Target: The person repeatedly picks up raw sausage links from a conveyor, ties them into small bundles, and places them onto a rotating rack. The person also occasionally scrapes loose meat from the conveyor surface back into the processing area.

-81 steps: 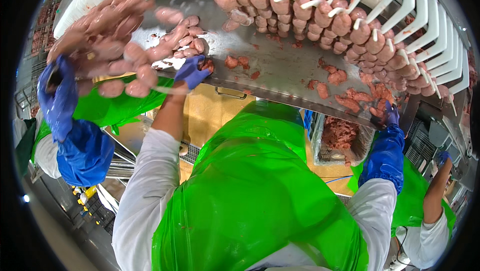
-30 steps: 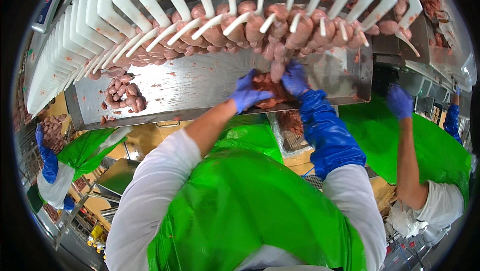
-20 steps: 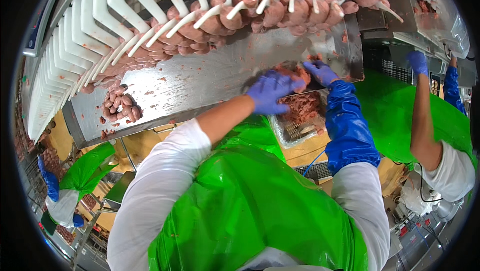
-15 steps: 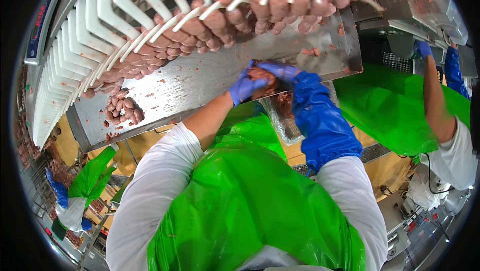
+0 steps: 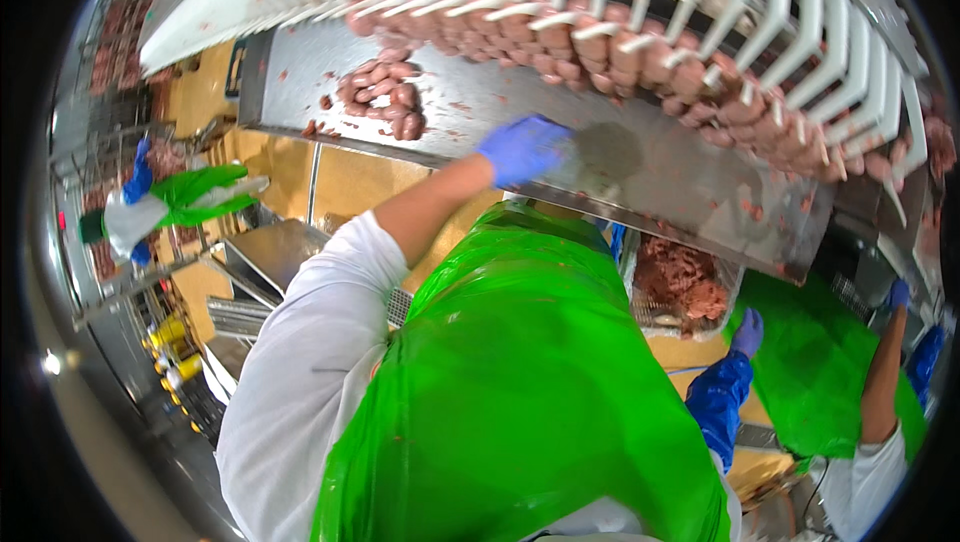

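My left hand, in a purple-blue glove, lies flat with fingers stretched out over the near edge of the metal tray, with nothing seen in it. My right hand, gloved with a blue sleeve, is low on the right beside a lined tub; it looks open and without anything in it. Reddish ground meat fills the tub. To the left of my left hand, a small heap of linked sausages rests on the tray.
Strings of sausage links hang from white curved hooks along the tray's far side. Another person in a green apron stands close on the right. A further person is at the far left, beyond stacked metal trays.
The clump of meat that both hands held over the tray is gone from them. My right hand has dropped down beside the tub; my left stays at the tray. The view has turned.
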A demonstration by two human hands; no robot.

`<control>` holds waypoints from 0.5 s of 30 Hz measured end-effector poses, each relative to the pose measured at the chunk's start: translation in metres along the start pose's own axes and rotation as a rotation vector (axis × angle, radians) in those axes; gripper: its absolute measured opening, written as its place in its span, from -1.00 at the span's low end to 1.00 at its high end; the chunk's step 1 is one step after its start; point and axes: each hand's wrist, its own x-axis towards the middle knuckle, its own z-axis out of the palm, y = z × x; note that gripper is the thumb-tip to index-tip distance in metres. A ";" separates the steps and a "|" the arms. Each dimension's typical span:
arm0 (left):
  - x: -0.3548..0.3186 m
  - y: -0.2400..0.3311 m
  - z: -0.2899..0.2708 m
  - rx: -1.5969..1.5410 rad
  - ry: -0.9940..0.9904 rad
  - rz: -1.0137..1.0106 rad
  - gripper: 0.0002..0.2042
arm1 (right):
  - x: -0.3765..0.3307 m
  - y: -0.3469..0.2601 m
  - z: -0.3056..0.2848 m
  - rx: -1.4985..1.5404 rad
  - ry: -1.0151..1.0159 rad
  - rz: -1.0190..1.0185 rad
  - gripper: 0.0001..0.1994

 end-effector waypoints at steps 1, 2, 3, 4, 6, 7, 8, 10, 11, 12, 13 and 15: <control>-0.017 -0.066 -0.016 0.364 0.324 0.210 -0.64 | 0.006 -0.012 0.001 0.196 0.064 0.090 -0.60; -0.038 -0.120 -0.039 0.307 0.408 0.011 -0.66 | 0.010 -0.036 0.007 0.210 0.047 0.012 -0.63; -0.064 -0.152 -0.067 0.376 0.437 -0.146 -0.67 | 0.004 -0.058 0.013 0.225 0.039 -0.054 -0.66; -0.084 -0.163 -0.092 0.361 0.434 -0.324 -0.67 | -0.011 -0.090 0.022 0.244 0.042 -0.113 -0.69; -0.115 -0.199 -0.121 0.495 0.484 -0.391 -0.68 | -0.031 -0.157 0.041 0.332 -0.025 -0.217 -0.75; -0.124 -0.234 -0.121 0.650 0.542 -0.277 -0.70 | -0.040 -0.194 0.050 0.370 -0.062 -0.271 -0.78; -0.127 -0.260 -0.122 0.804 0.596 -0.157 -0.71 | -0.053 -0.234 0.060 0.307 -0.085 -0.370 -0.81; -0.116 -0.264 -0.137 0.911 0.319 -0.277 -0.71 | -0.079 -0.310 0.085 0.112 -0.073 -0.664 -0.85; -0.111 -0.260 -0.144 0.959 0.177 -0.338 -0.71 | -0.090 -0.348 0.100 -0.028 -0.045 -0.867 -0.85; -0.109 -0.254 -0.149 0.957 0.122 -0.336 -0.73 | -0.105 -0.381 0.118 -0.017 -0.055 -0.927 -0.85; -0.111 -0.261 -0.148 0.807 0.049 -0.299 -0.74 | -0.122 -0.414 0.136 -0.010 -0.073 -0.996 -0.84; -0.112 -0.273 -0.146 0.512 -0.089 -0.217 -0.74 | -0.163 -0.475 0.176 0.065 -0.253 -0.995 -0.79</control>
